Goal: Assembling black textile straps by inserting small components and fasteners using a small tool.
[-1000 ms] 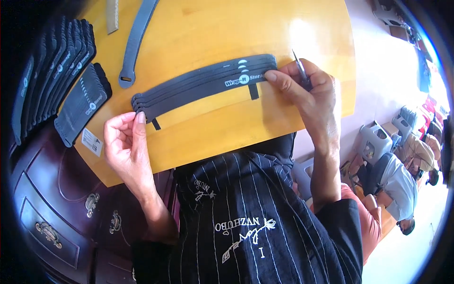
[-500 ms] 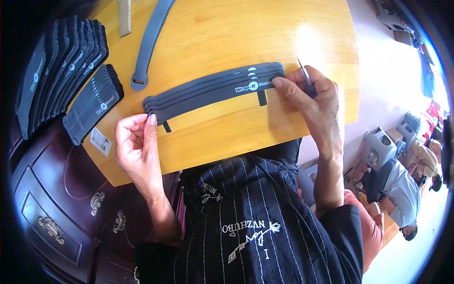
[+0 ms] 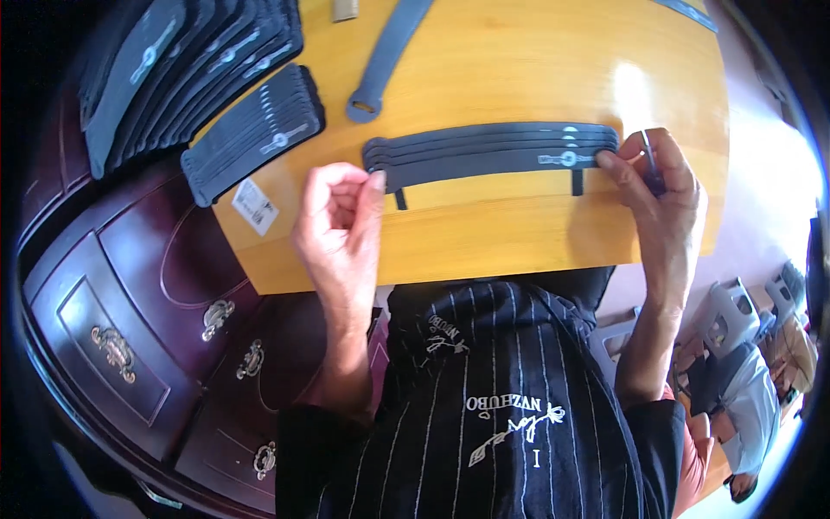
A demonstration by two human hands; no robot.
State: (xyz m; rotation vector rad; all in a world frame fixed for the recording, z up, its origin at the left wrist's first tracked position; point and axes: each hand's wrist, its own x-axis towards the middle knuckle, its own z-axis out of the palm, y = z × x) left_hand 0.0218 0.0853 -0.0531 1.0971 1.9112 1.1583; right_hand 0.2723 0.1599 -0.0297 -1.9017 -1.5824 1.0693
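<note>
A fanned stack of dark grey fabric straps (image 3: 484,157) with white print lies across the wooden table in front of me. At the stack's left end, my left hand (image 3: 341,208) is closed, thumb and forefinger pinching the nearest strap. My right hand (image 3: 666,186) pinches the right end of that strap between thumb and finger. A slim pointed metal tool (image 3: 648,151) is also tucked in my right hand, tip pointing away from me; its handle is mostly hidden. Two short black strips, one on the left (image 3: 400,200) and one on the right (image 3: 577,182), stick out under the near edge.
A small strap bundle (image 3: 255,130) and a larger strap pile (image 3: 194,78) lie at the left. Beyond the stack is a loose grey strap (image 3: 387,65). A white label (image 3: 255,208) sits by the table's left edge, above dark drawers (image 3: 112,337). People sit at the far right.
The whole view has shifted, so table, straps and hands appear farther right and slightly higher. Both hands keep their hold on the strap ends.
</note>
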